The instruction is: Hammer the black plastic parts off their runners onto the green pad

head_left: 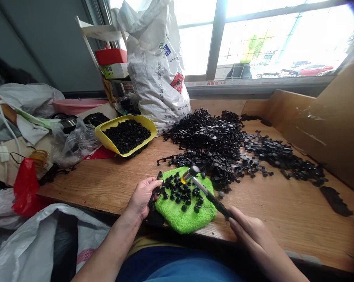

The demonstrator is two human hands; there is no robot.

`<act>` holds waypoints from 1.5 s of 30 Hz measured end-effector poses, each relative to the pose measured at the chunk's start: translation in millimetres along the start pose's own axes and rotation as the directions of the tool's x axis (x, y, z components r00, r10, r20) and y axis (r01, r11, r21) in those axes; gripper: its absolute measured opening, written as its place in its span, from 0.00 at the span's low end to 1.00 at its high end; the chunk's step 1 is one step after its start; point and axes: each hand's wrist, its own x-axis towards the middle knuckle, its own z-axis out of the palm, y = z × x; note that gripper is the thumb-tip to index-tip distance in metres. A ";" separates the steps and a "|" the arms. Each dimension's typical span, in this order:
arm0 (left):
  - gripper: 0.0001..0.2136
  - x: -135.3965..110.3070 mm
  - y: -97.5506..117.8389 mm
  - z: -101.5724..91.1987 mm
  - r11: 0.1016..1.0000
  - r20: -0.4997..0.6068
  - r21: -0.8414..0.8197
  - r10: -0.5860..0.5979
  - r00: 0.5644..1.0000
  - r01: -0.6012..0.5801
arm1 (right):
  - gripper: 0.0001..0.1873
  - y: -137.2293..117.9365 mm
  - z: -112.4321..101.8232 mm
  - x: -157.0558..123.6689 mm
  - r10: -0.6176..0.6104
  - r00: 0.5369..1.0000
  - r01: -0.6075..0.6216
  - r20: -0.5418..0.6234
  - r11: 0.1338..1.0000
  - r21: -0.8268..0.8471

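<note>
In my right hand (248, 227) is the black grip of a small mallet (200, 185). Its head, with a dark face and a yellow face, is over a bright green cloth (184, 225). Loose black plastic clips (184, 196) with round heads lie scattered on the cloth. My left hand (143, 196) is closed at the cloth's left edge, thumb and fingers pinching a black plastic sprue (153, 194) with small pieces on it. The fingers partly hide that sprue.
Behind the cloth spreads a big heap of black plastic parts (209, 133). A yellow tray (149, 121) full of black pieces stands at the back left, beside a tall white sack (159, 70). Cardboard (320, 102) edges the right side. A red bag (26, 186) hangs left.
</note>
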 end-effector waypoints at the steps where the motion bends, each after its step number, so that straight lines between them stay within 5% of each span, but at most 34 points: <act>1: 0.09 0.0 -0.2 0.0 1.000 0.001 0.005 0.001 1.000 -0.001 | 0.13 -0.4 -0.1 0.0 0.003 1.000 -0.003 0.003 1.000 -0.004; 9: 0.11 -1.3 0.1 1.4 0.992 -0.012 0.109 0.059 0.998 -0.057 | 0.13 -3.0 -2.5 1.7 -0.024 1.000 0.024 -0.006 0.999 -0.048; 15: 0.12 -1.4 5.6 3.7 0.977 0.008 0.198 0.077 0.997 -0.077 | 0.10 -24.1 -12.0 17.1 -0.161 0.983 0.151 -0.083 0.982 -0.117; 21: 0.10 4.6 9.8 2.8 0.965 0.042 0.258 0.034 0.999 -0.043 | 0.11 -35.9 -7.9 34.5 -0.199 0.980 0.191 0.016 0.908 -0.372; 25: 0.10 5.6 12.3 2.2 0.967 0.043 0.253 0.011 0.999 -0.021 | 0.11 -35.1 -10.0 37.8 -0.185 0.982 0.165 -0.040 0.941 -0.295; 45: 0.10 9.0 10.8 0.3 0.967 0.063 0.255 -0.035 0.997 0.017 | 0.12 -31.1 -6.8 39.4 -0.177 0.984 0.174 0.035 0.879 -0.444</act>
